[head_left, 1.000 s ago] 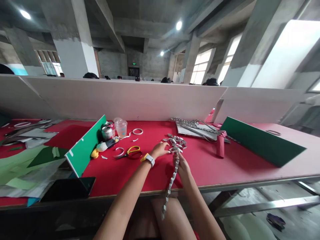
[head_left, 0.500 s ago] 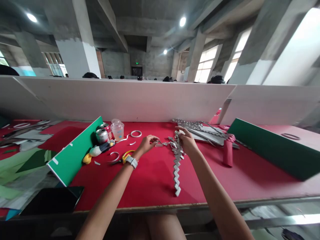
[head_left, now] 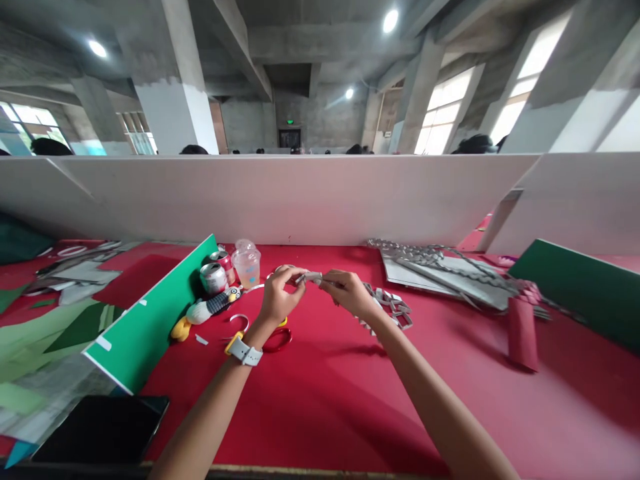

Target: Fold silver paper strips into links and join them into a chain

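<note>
My left hand (head_left: 280, 297), with a watch on its wrist, pinches one end of a small grey folded strip (head_left: 312, 277). The fingertips of my right hand (head_left: 349, 291) are closed on the strip's other end, so it is held level between both hands above the red table (head_left: 320, 393). A grey zigzag chain of folded links (head_left: 397, 308) lies beside my right wrist, partly hidden by the forearm. Under my left hand are scissors, one red handle loop (head_left: 278, 341) showing, and a curl of white tape (head_left: 240, 324).
Drink cans (head_left: 214, 278), a clear plastic cup (head_left: 247, 265) and a penguin toy (head_left: 209, 309) stand or lie along the left green board (head_left: 150, 315). Braided grey chains (head_left: 425, 255) rest on flat sheets (head_left: 420, 276) at back right. A red pouch (head_left: 523, 330) stands farther right.
My hands have come together around the small grey strip, the right one moving left off the long chain. The chain now lies farther back, bunched at the right. The view has shifted.
</note>
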Demonstrator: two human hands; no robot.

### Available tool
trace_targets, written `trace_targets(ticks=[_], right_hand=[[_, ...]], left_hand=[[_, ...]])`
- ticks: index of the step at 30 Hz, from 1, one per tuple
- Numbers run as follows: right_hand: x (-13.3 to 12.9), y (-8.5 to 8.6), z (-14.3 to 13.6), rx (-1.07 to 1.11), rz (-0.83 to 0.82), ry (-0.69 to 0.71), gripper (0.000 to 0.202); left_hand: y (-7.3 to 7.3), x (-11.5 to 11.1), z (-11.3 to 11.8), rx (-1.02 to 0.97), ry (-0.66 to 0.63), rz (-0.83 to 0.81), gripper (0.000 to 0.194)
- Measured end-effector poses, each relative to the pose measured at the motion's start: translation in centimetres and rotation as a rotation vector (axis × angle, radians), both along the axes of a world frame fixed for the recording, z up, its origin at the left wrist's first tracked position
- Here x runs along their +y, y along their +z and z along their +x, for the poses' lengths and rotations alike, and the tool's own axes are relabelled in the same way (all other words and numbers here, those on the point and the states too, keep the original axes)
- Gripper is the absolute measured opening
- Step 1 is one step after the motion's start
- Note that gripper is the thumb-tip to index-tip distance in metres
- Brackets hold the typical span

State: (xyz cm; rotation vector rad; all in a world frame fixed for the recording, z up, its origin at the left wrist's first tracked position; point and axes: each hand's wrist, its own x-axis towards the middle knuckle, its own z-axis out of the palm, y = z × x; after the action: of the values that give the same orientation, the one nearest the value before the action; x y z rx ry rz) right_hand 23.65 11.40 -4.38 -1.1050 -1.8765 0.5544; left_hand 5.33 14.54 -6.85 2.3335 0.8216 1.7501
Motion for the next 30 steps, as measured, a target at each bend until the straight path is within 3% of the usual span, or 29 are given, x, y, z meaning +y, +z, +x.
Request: trace_targets(ticks=[4,7,10,13,18,21,25,30], right_hand=[[0.7,1.7,0.3,0.012,-0.056,0.007,0.031],[1.2,3.3,0.6,0.105,-0.102,0.003,0.034],[1.5,4.6,1.1,0.155,-0.161,0.0,0.035],[1.5,5.2,1.8,0.185,-0.196,0.018,0.038],[1.5,5.2,2.4,0.241,-0.272,0.007,0.028],[1.5,5.1,2.5,0.355,-0.299,0.029,0.024],[1.4,5.2,2.5,0.459,-0.392,0.04,0.024],[1.2,5.1,2.1,0.545,-0.502,0.199,0.022]], left_hand=[[1.1,0.0,0.2,0.15,0.043,-0.01,0.033],[3.0,0.0,0.6,0.184,-0.055,-0.162,0.047],[4.7,0.1,1.1,0.068,-0.165,-0.321,0.037],[5.7,0.4,1.6,-0.057,-0.208,-0.364,0.03],[6.2,0.8,2.1,-0.047,-0.238,-0.357,0.025],[6.5,0.7,1.7,-0.044,-0.346,-0.413,0.017],[7.0,0.5,0.6,0.051,-0.499,-0.44,0.027],[6.7,1.0,0.5,-0.053,-0.502,-0.392,0.012]])
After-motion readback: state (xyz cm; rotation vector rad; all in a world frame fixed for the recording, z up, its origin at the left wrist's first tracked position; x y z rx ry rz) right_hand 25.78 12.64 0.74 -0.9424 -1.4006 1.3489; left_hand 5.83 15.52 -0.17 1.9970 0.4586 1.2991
